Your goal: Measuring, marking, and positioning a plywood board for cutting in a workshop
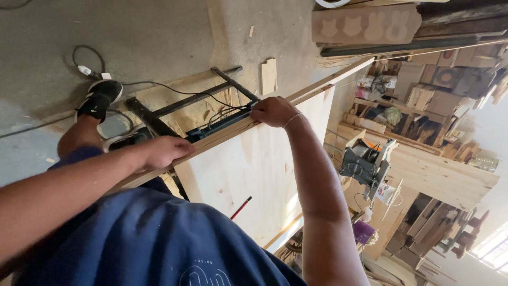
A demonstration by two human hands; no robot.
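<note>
Workshop floor, both hands [219,132] gripping wooden board [254,175] edge.

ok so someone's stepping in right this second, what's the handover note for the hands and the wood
Left hand: gripping the near part of the long wooden strip.
Right hand: gripping the same strip farther along.
The strip runs along the top edge of the large pale panel, which stands on edge over the black metal frame on the floor.
Done: both pieces held together by hand.
Left: no fastener or clamp is visible; whether the strip is fixed cannot be told.
</note>
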